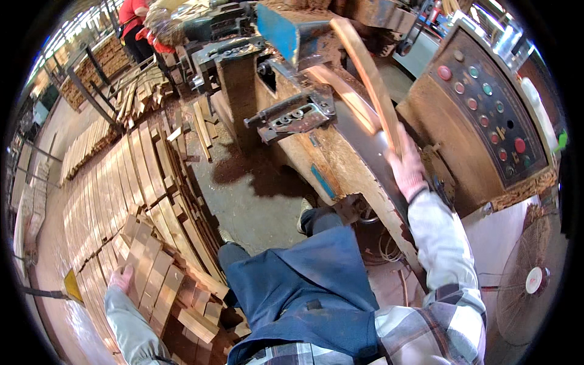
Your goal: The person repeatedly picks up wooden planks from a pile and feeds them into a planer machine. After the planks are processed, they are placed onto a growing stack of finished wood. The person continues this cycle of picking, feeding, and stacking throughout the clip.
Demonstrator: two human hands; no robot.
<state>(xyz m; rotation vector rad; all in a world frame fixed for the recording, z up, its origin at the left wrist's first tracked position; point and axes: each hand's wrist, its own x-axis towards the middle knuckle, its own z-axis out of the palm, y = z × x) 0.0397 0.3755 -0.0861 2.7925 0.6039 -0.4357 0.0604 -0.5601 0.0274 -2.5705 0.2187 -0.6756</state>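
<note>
My right hand (406, 169) is closed on the lower end of a long, slightly curved wooden strip (370, 76), which leans up and away across the machine bed. A second wooden strip (345, 94) lies on the metal bed (371, 143) to its left, its near end smeared by motion. Down at the left, my left hand (123, 278) has its fingers at the left edge of a short wooden board (137, 267) on top of a pile; its grip is partly hidden.
A control panel (486, 103) with coloured buttons stands at right, above a round fan (534, 281). A metal clamp assembly (298, 115) juts from the machine. Stacked boards (115, 182) fill the left side. Sawdust (267, 173) covers some floor. A person in red (131, 12) stands far left.
</note>
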